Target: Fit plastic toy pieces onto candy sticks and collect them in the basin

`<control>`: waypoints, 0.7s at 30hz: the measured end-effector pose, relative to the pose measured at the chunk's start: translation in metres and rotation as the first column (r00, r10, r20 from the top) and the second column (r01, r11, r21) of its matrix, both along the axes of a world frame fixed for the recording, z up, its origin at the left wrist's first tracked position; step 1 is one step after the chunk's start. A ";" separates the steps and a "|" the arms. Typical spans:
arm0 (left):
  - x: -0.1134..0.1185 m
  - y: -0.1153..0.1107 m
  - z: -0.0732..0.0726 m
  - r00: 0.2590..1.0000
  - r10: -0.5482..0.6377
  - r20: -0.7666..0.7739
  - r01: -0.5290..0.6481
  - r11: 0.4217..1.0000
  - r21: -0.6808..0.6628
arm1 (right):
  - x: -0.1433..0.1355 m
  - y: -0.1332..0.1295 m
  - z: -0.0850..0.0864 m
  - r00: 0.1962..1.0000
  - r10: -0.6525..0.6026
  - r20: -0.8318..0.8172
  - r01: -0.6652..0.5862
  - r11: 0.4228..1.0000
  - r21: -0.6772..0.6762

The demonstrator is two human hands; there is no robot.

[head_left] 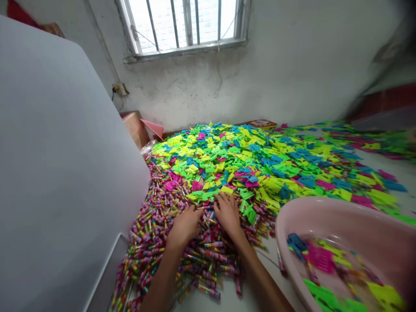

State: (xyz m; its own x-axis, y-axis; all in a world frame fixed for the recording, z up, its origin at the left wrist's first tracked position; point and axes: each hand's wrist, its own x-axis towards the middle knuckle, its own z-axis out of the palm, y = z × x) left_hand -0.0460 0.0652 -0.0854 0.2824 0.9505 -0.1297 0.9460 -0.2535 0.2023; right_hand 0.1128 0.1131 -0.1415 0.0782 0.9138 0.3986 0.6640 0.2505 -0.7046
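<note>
At the left side of the floor (229, 299), which is pale and smooth, there stands a big white panel (65, 151). Behind it, a socket (120, 89) is fixed on the stained, whitish wall (292, 65), and below are a cardboard box (136, 130) and a pink triangular piece (153, 128). Next, small wrapped tubes (156, 216) are heaped from beside the panel to the near edge of the floor. The left hand (186, 223) is upon these tubes; whether its fingers are closed on one, I cannot tell. Just to its right, the right hand (227, 212) reaches to the border of the heap of flat plastic pieces (221, 151), its fingers a little apart. This heap, yellow, green, blue and pink, spreads along the far edge of the floor, under a barred window (188, 21). A red-and-yellow box (262, 125) lies by the wall. At the near right corner, a pink basin (357, 221) contains some pieces and tubes. Farther right, a dark red object (390, 104) is blurred.
</note>
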 end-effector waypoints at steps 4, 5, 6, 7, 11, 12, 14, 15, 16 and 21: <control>-0.001 0.006 -0.002 0.995 0.041 0.092 -0.041 0.999 0.003 | 0.001 -0.001 -0.005 0.988 0.004 0.151 0.007 0.997 -0.077; -0.002 0.009 -0.002 0.990 0.055 0.128 -0.057 0.998 0.010 | 0.000 -0.002 -0.005 0.987 0.007 0.163 0.007 0.996 -0.086; -0.003 0.011 0.000 0.983 0.067 0.171 -0.072 0.997 0.022 | 0.000 -0.002 -0.004 0.986 0.011 0.164 0.004 0.996 -0.091; -0.005 0.013 0.001 0.973 0.076 0.219 -0.086 0.996 0.038 | -0.001 -0.003 -0.004 0.988 0.016 0.155 -0.001 0.996 -0.093; -0.011 0.018 0.010 0.900 0.088 0.427 -0.150 0.982 0.112 | -0.004 -0.004 -0.001 0.999 0.043 0.016 -0.041 0.994 -0.102; -0.013 0.018 0.012 0.875 0.091 0.476 -0.172 0.976 0.130 | -0.005 -0.004 0.001 0.998 0.046 -0.043 -0.050 0.993 -0.106; -0.014 0.018 0.017 0.814 0.094 0.572 -0.222 0.962 0.157 | -0.007 -0.003 0.005 0.981 0.047 -0.187 -0.068 0.992 -0.110; -0.015 0.018 0.019 0.779 0.093 0.620 -0.246 0.955 0.166 | -0.008 -0.003 0.009 0.962 0.048 -0.270 -0.081 0.991 -0.111; -0.015 0.017 0.021 0.741 0.090 0.665 -0.266 0.949 0.168 | -0.009 -0.003 0.014 0.933 0.054 -0.356 -0.099 0.989 -0.111; -0.012 0.010 0.032 0.558 0.080 0.826 -0.327 0.936 0.129 | -0.012 -0.016 0.048 0.685 0.151 -0.712 -0.308 0.947 -0.095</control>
